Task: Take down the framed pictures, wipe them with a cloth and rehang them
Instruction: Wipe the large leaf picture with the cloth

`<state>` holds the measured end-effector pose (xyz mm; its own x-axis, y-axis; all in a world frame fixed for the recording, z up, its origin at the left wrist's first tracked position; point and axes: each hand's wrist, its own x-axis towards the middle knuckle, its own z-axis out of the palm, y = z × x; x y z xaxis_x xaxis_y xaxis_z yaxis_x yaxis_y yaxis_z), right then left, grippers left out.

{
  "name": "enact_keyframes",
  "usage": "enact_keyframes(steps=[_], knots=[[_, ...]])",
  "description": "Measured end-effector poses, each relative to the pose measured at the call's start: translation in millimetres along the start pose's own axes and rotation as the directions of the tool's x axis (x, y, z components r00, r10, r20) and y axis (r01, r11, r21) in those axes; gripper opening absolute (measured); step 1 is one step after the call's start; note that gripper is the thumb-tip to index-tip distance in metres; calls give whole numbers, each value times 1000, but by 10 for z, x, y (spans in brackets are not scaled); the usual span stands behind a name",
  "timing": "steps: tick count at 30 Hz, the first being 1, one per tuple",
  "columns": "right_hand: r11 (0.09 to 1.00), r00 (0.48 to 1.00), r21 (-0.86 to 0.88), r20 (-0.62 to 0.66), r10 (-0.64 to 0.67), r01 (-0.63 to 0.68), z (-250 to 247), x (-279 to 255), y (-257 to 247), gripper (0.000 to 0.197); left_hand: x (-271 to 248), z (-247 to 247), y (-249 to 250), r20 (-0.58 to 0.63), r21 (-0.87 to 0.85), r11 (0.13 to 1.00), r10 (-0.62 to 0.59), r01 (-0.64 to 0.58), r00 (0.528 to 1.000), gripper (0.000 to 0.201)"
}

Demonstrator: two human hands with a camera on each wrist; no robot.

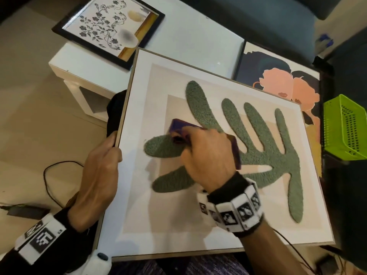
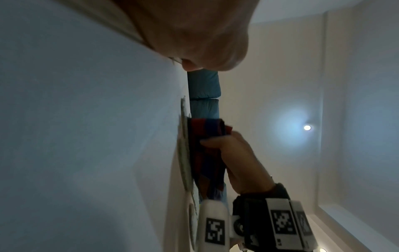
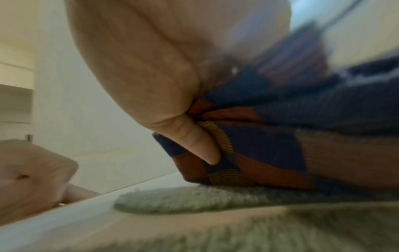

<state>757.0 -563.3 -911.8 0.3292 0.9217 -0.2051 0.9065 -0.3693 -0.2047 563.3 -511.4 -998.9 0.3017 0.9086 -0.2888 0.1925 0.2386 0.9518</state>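
A large framed picture (image 1: 178, 225) with a raised green leaf shape (image 1: 264, 149) lies flat in front of me. My left hand (image 1: 107, 153) grips its left edge, fingers curled round the frame. My right hand (image 1: 206, 151) holds a folded blue, red and orange cloth (image 1: 178, 127) and presses it on the green leaf. The right wrist view shows the cloth (image 3: 259, 150) bunched under the fingers (image 3: 198, 146) on the fuzzy leaf (image 3: 194, 197). From the left wrist view the cloth (image 2: 205, 153) and right hand (image 2: 239, 162) show side-on against the picture (image 2: 86, 136).
A small black-framed floral picture (image 1: 108, 29) lies on a white low table (image 1: 198, 36) at the back left. Another picture with pink faces (image 1: 282, 84) lies behind at right. A green plastic basket (image 1: 345, 126) stands at the right edge. Cables (image 1: 51, 175) run over the floor at left.
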Motion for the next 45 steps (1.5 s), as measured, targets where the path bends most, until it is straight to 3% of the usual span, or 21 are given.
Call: enact_keyframes(steps=[3, 5, 7, 9, 11, 16, 19, 22, 26, 27, 30, 31, 34, 35, 36, 39, 40, 43, 44, 45], knots=[[986, 988, 79, 43, -150, 147, 124, 83, -184, 50, -24, -40, 25, -19, 20, 1000, -15, 16, 1000, 33], [983, 990, 133, 53, -134, 125, 98, 154, -26, 59, -19, -29, 31, -14, 17, 1000, -22, 23, 1000, 33], [985, 990, 124, 49, -129, 122, 57, 169, 146, 56, -12, -46, 23, -17, 44, 999, -9, 10, 1000, 38], [965, 961, 118, 121, -248, 234, 31, 154, 250, 48, -24, -47, 21, -32, 50, 999, 0, 2, 999, 39], [923, 899, 150, 220, -380, 353, -1, 214, 359, 46, -25, -38, 19, -35, 41, 999, -17, 18, 999, 38], [907, 874, 28, 256, -413, 420, -98, 555, 615, 69, 26, -35, -18, -35, -7, 999, -40, 40, 999, 43], [851, 794, 49, 333, -508, 524, -68, 640, 622, 68, 9, -54, -35, -35, 11, 1000, -26, 26, 999, 44], [817, 787, -28, 289, -546, 577, -123, 828, 667, 66, 8, -75, -45, -36, -6, 1000, -26, 26, 999, 40], [665, 625, -33, 380, -682, 746, -142, 914, 637, 51, -17, -81, -50, -23, -21, 999, -42, 41, 999, 47], [662, 624, -47, 390, -677, 748, -188, 988, 646, 56, -27, -79, -48, -18, -31, 999, -45, 45, 999, 50], [701, 687, -121, 371, -625, 703, -371, 1275, 648, 78, -23, -71, -61, -17, -57, 997, -59, 58, 998, 52], [685, 674, -129, 382, -633, 717, -380, 1316, 634, 79, -22, -68, -65, -14, -61, 996, -67, 66, 998, 52], [580, 539, -67, 469, -700, 812, -309, 1289, 605, 62, -35, -76, -48, 2, -75, 995, -72, 72, 997, 54], [580, 530, -49, 476, -702, 813, -311, 1318, 623, 56, -38, -76, -39, -2, -76, 995, -71, 70, 997, 54], [613, 559, -43, 464, -687, 789, -346, 1396, 634, 54, -36, -80, -38, -7, -77, 995, -69, 68, 998, 55], [745, 706, -36, 351, -615, 666, -446, 1592, 675, 64, -30, -82, -45, 10, -73, 994, -81, 82, 997, 54], [737, 698, -32, 353, -624, 675, -426, 1568, 664, 64, -26, -83, -44, 11, -77, 994, -80, 81, 997, 54], [610, 522, 57, 457, -720, 791, -244, 1369, 633, 67, -37, -79, -35, -11, -59, 995, -81, 80, 997, 56], [609, 517, 69, 460, -722, 790, -237, 1374, 645, 68, -35, -77, -21, -25, -61, 995, -82, 81, 996, 56], [648, 564, 67, 431, -705, 759, -257, 1462, 673, 69, -28, -80, -13, -33, -62, 995, -85, 83, 996, 55]])
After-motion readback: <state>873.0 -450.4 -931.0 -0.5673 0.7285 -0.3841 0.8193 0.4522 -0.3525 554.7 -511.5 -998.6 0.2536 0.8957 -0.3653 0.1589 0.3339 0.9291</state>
